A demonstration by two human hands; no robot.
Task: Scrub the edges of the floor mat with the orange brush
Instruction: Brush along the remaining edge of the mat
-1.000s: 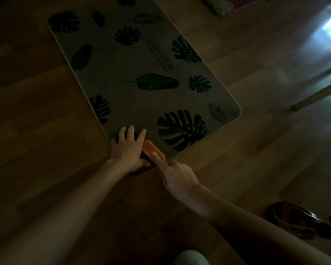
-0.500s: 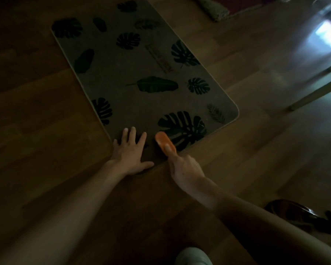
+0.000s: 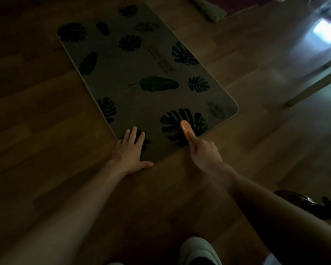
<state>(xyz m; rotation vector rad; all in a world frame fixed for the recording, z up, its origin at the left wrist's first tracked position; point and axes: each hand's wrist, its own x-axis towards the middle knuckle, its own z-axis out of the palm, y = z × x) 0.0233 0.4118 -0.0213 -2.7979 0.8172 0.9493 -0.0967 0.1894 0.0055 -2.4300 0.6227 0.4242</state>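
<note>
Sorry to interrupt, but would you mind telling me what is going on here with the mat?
A person is scrubbing a leaf-patterned floor mat that lies on a wooden floor in a dim room. The left hand is spread flat on the mat's near corner, holding it down. The right hand grips an orange brush, which sits on the mat close to its near edge, over a large printed leaf.

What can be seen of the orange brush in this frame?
The orange brush shows only as a smooth, glossy, rounded orange end, plastic by the look, poking forward out of the right hand, which closes around the rest. It lies over a big dark leaf print near the floor mat's near edge. Bristles are hidden; the dim light hides finer detail.
</note>
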